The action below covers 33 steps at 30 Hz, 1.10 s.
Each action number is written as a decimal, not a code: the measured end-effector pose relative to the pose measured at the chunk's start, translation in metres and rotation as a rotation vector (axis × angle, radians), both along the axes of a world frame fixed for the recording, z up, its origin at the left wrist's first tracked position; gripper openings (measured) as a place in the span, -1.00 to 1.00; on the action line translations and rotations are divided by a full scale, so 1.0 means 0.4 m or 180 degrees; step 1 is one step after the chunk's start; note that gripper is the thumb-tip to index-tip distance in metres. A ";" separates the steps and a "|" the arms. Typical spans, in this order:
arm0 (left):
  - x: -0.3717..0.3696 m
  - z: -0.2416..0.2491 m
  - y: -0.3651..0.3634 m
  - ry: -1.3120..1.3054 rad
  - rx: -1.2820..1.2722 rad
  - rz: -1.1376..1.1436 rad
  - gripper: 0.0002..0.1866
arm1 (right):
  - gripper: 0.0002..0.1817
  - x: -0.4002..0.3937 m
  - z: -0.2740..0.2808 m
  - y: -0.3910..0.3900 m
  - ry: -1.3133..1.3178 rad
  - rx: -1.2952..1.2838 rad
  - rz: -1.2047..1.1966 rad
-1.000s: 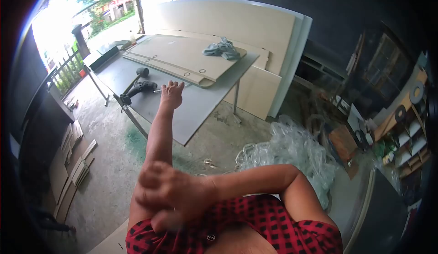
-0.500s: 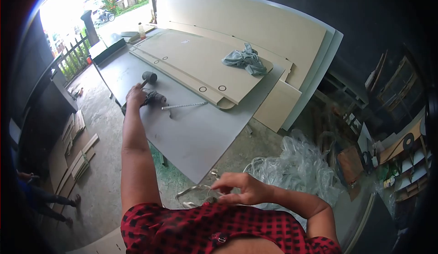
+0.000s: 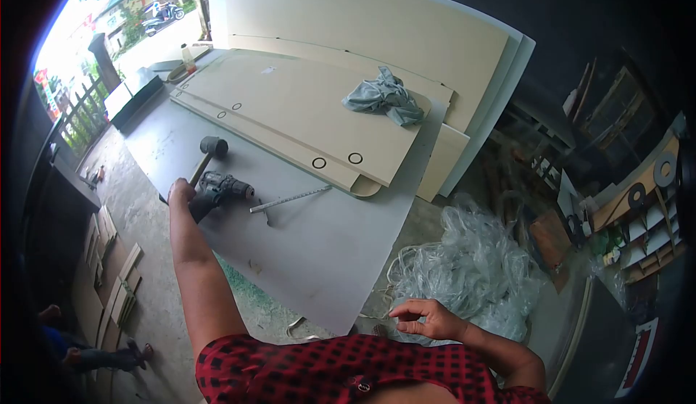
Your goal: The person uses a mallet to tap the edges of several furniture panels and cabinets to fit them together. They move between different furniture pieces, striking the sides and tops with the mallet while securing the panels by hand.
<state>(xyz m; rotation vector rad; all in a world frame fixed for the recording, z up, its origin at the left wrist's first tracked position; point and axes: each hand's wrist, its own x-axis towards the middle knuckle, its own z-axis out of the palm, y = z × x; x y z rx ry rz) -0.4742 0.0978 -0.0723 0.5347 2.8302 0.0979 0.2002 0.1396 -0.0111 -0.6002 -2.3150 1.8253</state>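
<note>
My left hand (image 3: 182, 191) is closed around the handle of a mallet (image 3: 213, 148), whose dark head rests over the grey table. Beside that hand lies a power drill (image 3: 226, 186), its chuck toward the right. A square with a metal rule (image 3: 290, 199) lies right of the drill. My right hand (image 3: 428, 320) hangs in front of my body near the plastic sheeting, fingers curled with a gap between thumb and fingers, holding nothing visible.
Cream panels with ringed holes (image 3: 290, 106) lie on the table (image 3: 312, 259), a grey cloth (image 3: 384, 98) on top. Larger boards (image 3: 377, 23) lean behind. Crumpled plastic (image 3: 471, 273) covers the floor at right. Another person's legs (image 3: 109, 358) show at lower left.
The view has shifted, and the table sits lower and nearer. My left hand with the mallet has moved off the drill's front, which now shows more fully. My right hand is farther right.
</note>
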 end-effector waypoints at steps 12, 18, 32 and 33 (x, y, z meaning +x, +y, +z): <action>0.039 0.157 0.035 0.1045 0.0175 -0.0421 -0.65 | -0.68 -0.008 -0.017 -0.025 -0.0124 0.0153 -0.0072; 0.078 0.244 0.137 -0.0196 0.2388 -0.0627 -0.64 | -0.71 -0.040 0.022 0.011 0.0146 0.0423 -0.0404; 1.169 0.366 0.328 -0.5962 0.2171 -0.2074 -0.80 | -0.38 -0.014 0.135 0.180 0.1812 -0.1055 -0.1944; 1.222 0.363 0.325 -0.6077 0.1912 -0.2105 -0.80 | -0.37 0.003 0.140 0.184 0.1914 -0.1283 -0.2070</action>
